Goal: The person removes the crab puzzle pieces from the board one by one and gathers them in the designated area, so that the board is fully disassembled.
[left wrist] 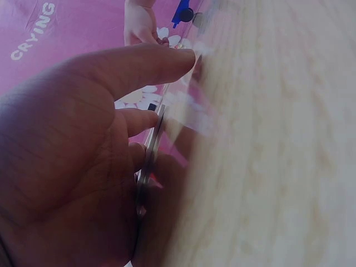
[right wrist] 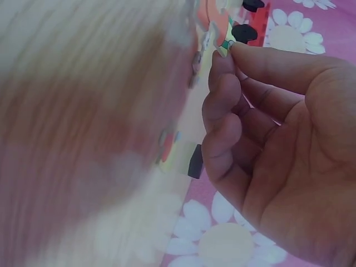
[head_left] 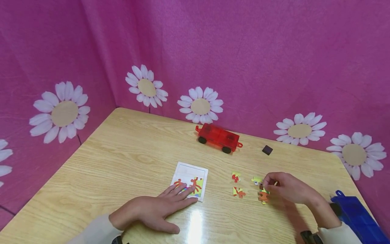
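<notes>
White puzzle board (head_left: pixel 190 169) is lying flat, fitted pieces (head_left: pixel 199 184) filling near edge; rightward, toward table (head_left: pixel 137 142) edge, we're seeing loose pieces (head_left: pixel 239 192), orange-green piece (right wrist: pixel 218 25) tilted.

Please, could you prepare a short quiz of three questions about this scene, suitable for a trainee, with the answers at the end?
1. Choose one. The fingers of the right hand pinch: (a) a toy wheel, (b) a puzzle piece, (c) a pencil.
2. True or false: the left hand holds a loose piece up in the air.
3. What colour is the toy wagon closest to the dark square tile?

Key:
1. b.
2. False; it lies with its fingers spread over the white puzzle tray.
3. Red; the blue wagon is farther off, at the right of the head view.
</notes>
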Demonstrator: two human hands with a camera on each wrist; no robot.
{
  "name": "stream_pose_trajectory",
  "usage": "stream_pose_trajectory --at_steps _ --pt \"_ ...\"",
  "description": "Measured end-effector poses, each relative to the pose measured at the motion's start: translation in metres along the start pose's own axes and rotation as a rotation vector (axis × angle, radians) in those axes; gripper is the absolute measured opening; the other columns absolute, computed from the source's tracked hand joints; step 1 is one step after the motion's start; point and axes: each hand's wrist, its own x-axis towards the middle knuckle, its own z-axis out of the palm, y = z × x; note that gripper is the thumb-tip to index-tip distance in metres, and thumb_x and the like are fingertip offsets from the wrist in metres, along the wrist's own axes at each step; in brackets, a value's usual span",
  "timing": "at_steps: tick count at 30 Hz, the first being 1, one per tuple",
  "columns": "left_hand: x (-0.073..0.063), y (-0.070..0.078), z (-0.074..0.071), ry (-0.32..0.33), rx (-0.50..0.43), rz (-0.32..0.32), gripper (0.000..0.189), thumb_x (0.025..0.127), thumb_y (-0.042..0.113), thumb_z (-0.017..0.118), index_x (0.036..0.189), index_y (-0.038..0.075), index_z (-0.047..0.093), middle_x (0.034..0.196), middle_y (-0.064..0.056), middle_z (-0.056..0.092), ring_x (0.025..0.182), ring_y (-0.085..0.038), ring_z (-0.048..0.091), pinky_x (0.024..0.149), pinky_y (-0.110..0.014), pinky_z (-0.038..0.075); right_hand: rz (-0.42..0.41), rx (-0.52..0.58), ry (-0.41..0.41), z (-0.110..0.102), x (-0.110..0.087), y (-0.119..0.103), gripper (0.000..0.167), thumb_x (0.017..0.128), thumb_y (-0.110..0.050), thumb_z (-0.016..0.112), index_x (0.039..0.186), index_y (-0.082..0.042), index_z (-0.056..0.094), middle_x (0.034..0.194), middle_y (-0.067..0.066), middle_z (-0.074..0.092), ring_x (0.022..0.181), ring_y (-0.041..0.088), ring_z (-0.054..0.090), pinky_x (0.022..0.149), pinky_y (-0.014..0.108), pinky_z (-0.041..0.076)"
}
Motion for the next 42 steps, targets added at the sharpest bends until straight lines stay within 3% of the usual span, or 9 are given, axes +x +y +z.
stream_pose_trajectory --at_steps 10,28,34,42 --pt "0.0 0.001 0.001 -0.003 -0.004 -0.008 0.084 0.097 0.041 0.064 0.166 0.021 0.021 0.173 -0.005 0.0 0.155 -0.038 -0.008 0.122 -0.058 0.002 0.028 0.003 0.01 0.007 -0.001 0.0 0.003 0.101 -0.011 0.066 0.1 -0.009 0.068 0.087 0.0 0.059 0.081 0.017 0.053 0.065 0.027 0.043" --pt "0.0 0.0 0.001 -0.001 -0.009 -0.008 0.083 0.098 0.041 0.065 0.166 0.022 0.022 0.173 -0.004 -0.001 0.155 -0.038 -0.008 0.122 -0.058 0.002 -0.028 -0.046 0.082 0.006 0.002 -0.001 0.004 0.102 -0.014 0.066 0.1 -0.012 0.069 0.087 -0.004 0.061 0.08 0.011 0.054 0.068 0.026 0.047" --pt "0.0 0.0 0.001 0.0 -0.007 -0.008 0.083 0.098 0.041 0.065 0.166 0.021 0.022 0.173 -0.005 -0.001 0.155 -0.038 -0.008 0.122 -0.058 0.002 -0.092 -0.062 0.109 0.008 0.009 -0.015 0.005 0.102 -0.016 0.066 0.099 -0.013 0.069 0.084 -0.004 0.063 0.073 0.009 0.055 0.065 0.026 0.046" --pt "0.0 0.0 0.001 -0.002 -0.011 -0.008 0.083 0.098 0.042 0.064 0.167 0.023 0.021 0.173 -0.003 -0.001 0.155 -0.038 -0.008 0.122 -0.059 0.002 -0.176 -0.088 0.138 0.014 0.032 -0.045 0.006 0.102 -0.013 0.065 0.104 -0.012 0.071 0.089 -0.002 0.067 0.07 0.011 0.057 0.064 0.028 0.05"
